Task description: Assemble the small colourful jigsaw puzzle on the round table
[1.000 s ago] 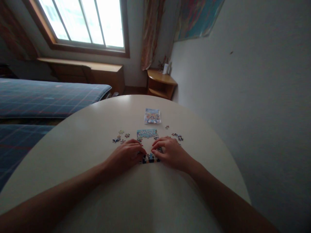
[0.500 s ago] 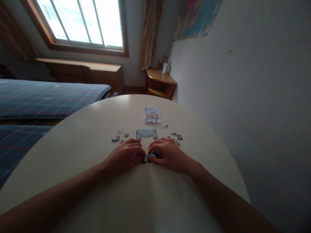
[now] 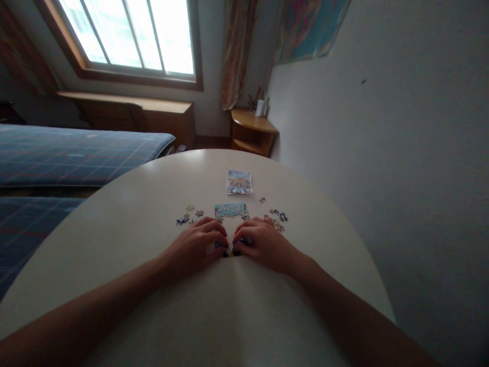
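Observation:
Both hands rest on a round white table point(image 3: 153, 204), side by side over a partly joined jigsaw puzzle. My left hand point(image 3: 194, 245) has its fingers curled down onto the puzzle's lower strip point(image 3: 228, 251). My right hand point(image 3: 262, 242) pinches the same strip from the right, fingertips nearly touching the left ones. Beyond the fingers lies the puzzle's blue top strip point(image 3: 229, 209). A small picture card point(image 3: 239, 182) lies farther back.
Loose puzzle pieces lie left point(image 3: 189, 215) and right point(image 3: 278, 216) of the hands. A blue plaid bed point(image 3: 72, 153) stands to the left, a wooden corner shelf point(image 3: 252, 132) beyond the table, a white wall to the right, a bright window point(image 3: 130, 35) behind.
My right hand has slid left toward the left hand, so the fingertips now meet over the lower strip and cover more of it. The left hand has barely moved.

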Motion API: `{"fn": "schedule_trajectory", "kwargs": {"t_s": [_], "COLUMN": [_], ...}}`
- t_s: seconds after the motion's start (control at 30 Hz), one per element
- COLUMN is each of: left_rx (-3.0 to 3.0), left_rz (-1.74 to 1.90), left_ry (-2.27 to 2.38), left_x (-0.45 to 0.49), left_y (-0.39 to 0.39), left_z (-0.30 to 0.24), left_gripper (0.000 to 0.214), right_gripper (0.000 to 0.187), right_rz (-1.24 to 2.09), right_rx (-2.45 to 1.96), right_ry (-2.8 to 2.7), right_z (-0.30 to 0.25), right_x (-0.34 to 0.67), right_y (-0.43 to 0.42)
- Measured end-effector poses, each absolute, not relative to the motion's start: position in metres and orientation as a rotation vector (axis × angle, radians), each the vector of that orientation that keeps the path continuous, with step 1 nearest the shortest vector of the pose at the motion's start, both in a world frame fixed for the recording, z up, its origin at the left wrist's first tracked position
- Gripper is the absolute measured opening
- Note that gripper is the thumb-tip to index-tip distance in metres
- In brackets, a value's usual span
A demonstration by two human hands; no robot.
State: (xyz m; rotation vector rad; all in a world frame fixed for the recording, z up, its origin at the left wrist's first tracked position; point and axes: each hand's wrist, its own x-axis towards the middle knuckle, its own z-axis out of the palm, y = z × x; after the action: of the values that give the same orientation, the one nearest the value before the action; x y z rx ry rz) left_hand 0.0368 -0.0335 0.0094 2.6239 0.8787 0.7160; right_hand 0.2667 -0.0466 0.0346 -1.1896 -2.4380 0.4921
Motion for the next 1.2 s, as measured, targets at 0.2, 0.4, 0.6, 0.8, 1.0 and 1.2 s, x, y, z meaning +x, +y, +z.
{"fn": "schedule_trajectory", "kwargs": {"t_s": [0.2, 0.4, 0.6, 0.8, 1.0, 1.2], "left_rx": [2.652, 2.660, 2.679, 2.727, 2.817, 2.972], "left_rz": [0.739, 0.721, 0.706, 0.717, 0.673, 0.563], "left_ry": [0.910, 0.894, 0.880, 0.850, 0.798, 0.667], "left_x": [0.037, 0.037, 0.037, 0.038, 0.034, 0.027], "left_y": [-0.035, -0.036, -0.037, -0.036, -0.034, -0.033], "left_z": [0.010, 0.013, 0.014, 0.014, 0.013, 0.017], "left_gripper": [0.006, 0.007, 0.007, 0.012, 0.015, 0.013], "right_gripper": [0.008, 0.009, 0.011, 0.014, 0.017, 0.016], "right_rz": [0.457, 0.424, 0.374, 0.234, 0.097, 0.085], "right_rx": [-1.195, -1.101, -0.998, -0.945, -0.887, -0.859], "right_ry": [-2.414, -2.541, -2.634, -2.712, -2.775, -2.766], "right_z": [0.030, 0.034, 0.041, 0.042, 0.041, 0.043], "right_x": [0.263, 0.273, 0.277, 0.277, 0.276, 0.273], "right_y": [-0.045, -0.044, -0.044, -0.046, -0.045, -0.049]}}
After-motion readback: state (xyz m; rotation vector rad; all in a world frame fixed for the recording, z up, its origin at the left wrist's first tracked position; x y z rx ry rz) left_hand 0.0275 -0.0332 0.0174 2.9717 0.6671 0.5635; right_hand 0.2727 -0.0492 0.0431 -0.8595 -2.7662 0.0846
